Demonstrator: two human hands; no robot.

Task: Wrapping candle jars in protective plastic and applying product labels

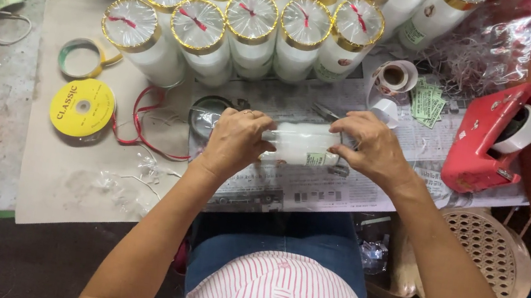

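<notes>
My left hand (pixel 237 139) is curled closed around one end of a white jar (pixel 301 144) lying on its side over the newspaper (pixel 316 188) on the table (pixel 58 174). My right hand (pixel 370 146) grips the other end, fingers wrapped over the top. Finished jars (pixel 248 27) stand in rows just beyond, a red tape dispenser (pixel 484 143) to my right.

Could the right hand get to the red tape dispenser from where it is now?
Probably yes: the right hand is on the white bottle, and only flat newspaper lies between it and the red tape dispenser.
</notes>
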